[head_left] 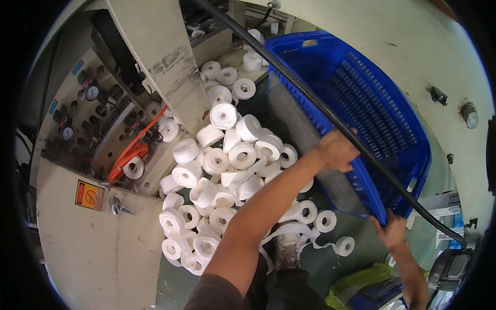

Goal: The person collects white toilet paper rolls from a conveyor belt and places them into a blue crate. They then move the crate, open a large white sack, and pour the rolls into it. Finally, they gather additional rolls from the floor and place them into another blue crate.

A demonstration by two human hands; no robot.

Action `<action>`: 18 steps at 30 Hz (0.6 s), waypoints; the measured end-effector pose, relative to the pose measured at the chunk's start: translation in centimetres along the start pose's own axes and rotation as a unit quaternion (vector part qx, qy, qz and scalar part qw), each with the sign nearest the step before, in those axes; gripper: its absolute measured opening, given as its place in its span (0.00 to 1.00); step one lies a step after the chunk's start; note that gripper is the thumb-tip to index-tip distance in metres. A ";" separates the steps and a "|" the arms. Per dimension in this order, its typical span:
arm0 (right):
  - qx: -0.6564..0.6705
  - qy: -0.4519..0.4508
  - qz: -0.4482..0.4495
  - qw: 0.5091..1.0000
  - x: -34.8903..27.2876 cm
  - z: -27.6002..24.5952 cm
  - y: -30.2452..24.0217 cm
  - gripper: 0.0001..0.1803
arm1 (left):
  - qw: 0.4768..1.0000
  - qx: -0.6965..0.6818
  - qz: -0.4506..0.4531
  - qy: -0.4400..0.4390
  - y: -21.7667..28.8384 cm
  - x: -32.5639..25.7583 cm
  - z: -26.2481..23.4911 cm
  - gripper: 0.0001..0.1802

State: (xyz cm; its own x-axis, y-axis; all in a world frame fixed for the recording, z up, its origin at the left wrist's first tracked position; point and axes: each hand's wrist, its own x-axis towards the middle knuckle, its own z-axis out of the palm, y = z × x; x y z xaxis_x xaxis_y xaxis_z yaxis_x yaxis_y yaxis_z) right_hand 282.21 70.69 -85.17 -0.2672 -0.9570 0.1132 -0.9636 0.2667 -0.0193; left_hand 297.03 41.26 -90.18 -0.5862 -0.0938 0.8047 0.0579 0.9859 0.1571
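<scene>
A large blue plastic crate point(380, 98) with slotted walls stands tilted at the right, and I see nothing lying inside it. My left hand point(338, 150) is closed over the rim on its near long side. At the crate's near corner, my right hand point(391, 231) grips the rim, its fingers partly hidden behind the edge. Left of the crate, a heap of white paper-like rolls point(243, 155) covers the floor, some with loose tails unwound. My left forearm passes over part of this heap. One roll point(344, 246) lies apart near my shoe point(288, 248).
A black ribbed hose point(289, 77) crosses above the crate. Machine panels flank the left, with pressure gauges point(92, 93) and an orange hose point(135, 152). A yellow-green bag point(356, 281) lies at lower right, beside a dark boxy device point(454, 271).
</scene>
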 end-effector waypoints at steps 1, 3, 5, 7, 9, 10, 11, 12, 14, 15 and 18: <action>-0.011 -0.002 0.018 1.000 0.6 0.1 -1.3 0.23 | 1.000 -0.002 -0.008 0.022 -1.5 0.2 -0.4 0.22; -0.049 0.012 -0.017 0.999 3.6 0.2 -3.1 0.28 | 0.994 0.024 -0.092 0.055 -3.1 -0.7 -1.7 0.31; -0.074 0.097 -0.050 0.991 7.5 2.0 -4.2 0.28 | 0.956 0.140 -0.258 0.012 -5.2 -4.9 -2.1 0.50; -0.080 0.148 -0.040 0.985 12.1 2.9 -6.5 0.28 | 0.905 0.187 -0.380 -0.035 -9.0 -10.5 -2.1 0.50; -0.060 -0.041 0.114 0.991 18.2 1.6 -10.2 0.28 | 0.824 0.300 -0.436 -0.203 -12.6 -14.5 -3.5 0.48; -0.033 0.004 0.091 0.995 20.6 1.9 -10.9 0.27 | 0.789 0.319 -0.448 -0.274 -14.7 -15.6 -4.0 0.46; -0.011 0.049 0.069 0.996 22.6 2.4 -11.2 0.26 | 0.790 0.314 -0.458 -0.261 -16.1 -16.0 -4.2 0.45; -0.008 0.044 0.062 0.997 24.5 2.7 -12.1 0.26 | 0.761 0.299 -0.490 -0.302 -17.5 -16.1 -4.8 0.45; -0.011 0.039 0.058 0.998 27.5 2.7 -12.8 0.25 | 0.741 0.281 -0.485 -0.370 -19.3 -15.2 -4.9 0.48; -0.009 0.042 0.041 0.998 28.8 2.9 -12.7 0.24 | 0.726 0.297 -0.471 -0.403 -20.3 -15.2 -4.8 0.49; 0.019 0.051 -0.008 0.998 31.8 4.5 -13.7 0.22 | 0.583 0.176 -0.462 -0.645 -24.0 -16.0 -3.3 0.57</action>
State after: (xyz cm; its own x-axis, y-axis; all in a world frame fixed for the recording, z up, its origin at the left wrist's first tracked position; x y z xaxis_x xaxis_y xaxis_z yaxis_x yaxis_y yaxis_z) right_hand 286.87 36.06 -85.74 -0.2505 -0.9442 0.2139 -0.9681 0.2447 -0.0540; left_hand 307.73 18.66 -104.96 -0.3683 -0.6488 -0.6659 -0.8000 0.5860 -0.1284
